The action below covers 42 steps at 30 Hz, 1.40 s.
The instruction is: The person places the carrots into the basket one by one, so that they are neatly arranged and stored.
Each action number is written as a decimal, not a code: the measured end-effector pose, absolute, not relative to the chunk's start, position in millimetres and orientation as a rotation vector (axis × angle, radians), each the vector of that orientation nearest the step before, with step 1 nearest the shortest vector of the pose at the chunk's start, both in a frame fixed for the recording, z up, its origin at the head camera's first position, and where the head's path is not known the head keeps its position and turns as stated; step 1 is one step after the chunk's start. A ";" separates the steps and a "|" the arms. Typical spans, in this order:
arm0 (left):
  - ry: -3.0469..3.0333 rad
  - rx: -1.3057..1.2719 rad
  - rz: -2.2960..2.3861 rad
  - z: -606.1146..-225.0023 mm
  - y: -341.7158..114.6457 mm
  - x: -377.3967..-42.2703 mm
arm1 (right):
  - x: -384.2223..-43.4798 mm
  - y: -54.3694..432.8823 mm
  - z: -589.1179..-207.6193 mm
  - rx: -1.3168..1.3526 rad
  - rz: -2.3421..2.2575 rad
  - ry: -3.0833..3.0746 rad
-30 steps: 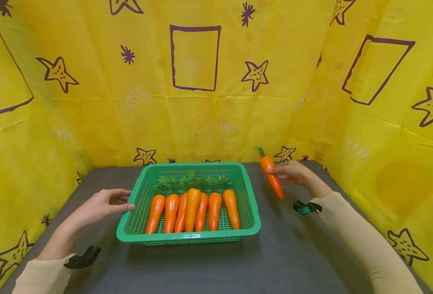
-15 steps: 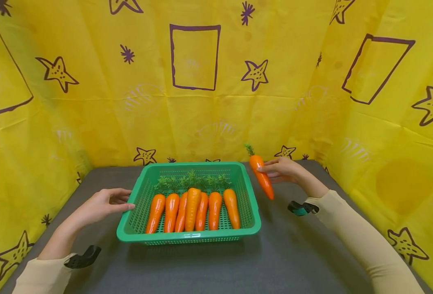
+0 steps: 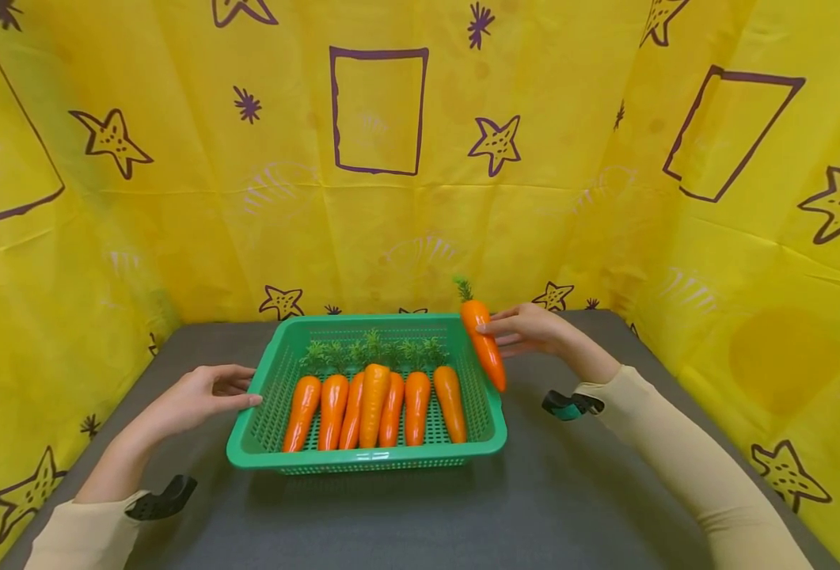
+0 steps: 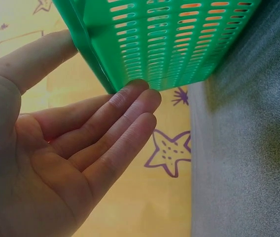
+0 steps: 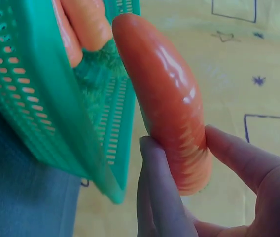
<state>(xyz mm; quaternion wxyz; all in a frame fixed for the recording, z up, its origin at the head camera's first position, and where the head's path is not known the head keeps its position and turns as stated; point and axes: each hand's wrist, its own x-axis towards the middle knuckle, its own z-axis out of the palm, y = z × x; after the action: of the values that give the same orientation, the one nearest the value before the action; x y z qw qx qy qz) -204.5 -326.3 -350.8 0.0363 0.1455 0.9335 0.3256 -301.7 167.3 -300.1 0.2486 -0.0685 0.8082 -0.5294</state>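
A green plastic basket (image 3: 366, 457) stands on the dark grey tabletop, holding several orange carrots (image 3: 374, 408) side by side, leafy tops toward the back. My left hand (image 3: 195, 400) holds its left rim, the thumb over the edge and the fingers against the outer wall; the left wrist view shows those fingers (image 4: 122, 140) nearly straight. Above the right rim, my right hand (image 3: 537, 332) pinches one more carrot (image 3: 484, 340) between thumb and fingers. That carrot tilts, green top up and tip toward me. In the right wrist view the held carrot (image 5: 164, 94) is beside the basket wall (image 5: 36, 94).
Yellow cloth (image 3: 420, 222) with purple star and frame drawings rises behind the table and on both sides. The grey tabletop (image 3: 362, 522) extends in front of the basket. A black band (image 3: 166, 499) sits at the left wrist, another band (image 3: 569, 405) at the right.
My right hand has moved left with the carrot, from beyond the basket's right side to over its right rim. My left hand and the basket have stayed in place.
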 end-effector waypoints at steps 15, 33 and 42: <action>2.872 0.445 0.993 -350.7 -326.5 -203.9 | -294.1 124.3 -301.8 -0.233 -1.428 2.125; 2.876 0.446 0.986 -352.1 -326.3 -204.3 | -290.3 78.2 -315.2 -0.240 -1.417 2.030; 2.880 0.441 0.983 -351.8 -326.2 -205.0 | -294.1 62.3 -329.7 -0.192 -1.417 2.003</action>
<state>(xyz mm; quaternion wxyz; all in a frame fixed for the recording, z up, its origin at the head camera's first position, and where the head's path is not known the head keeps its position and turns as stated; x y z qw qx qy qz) -205.0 -326.2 -351.8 0.0331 0.1434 0.9361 0.3195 -294.1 62.3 -329.7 0.3340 -0.0734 0.7672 -0.5427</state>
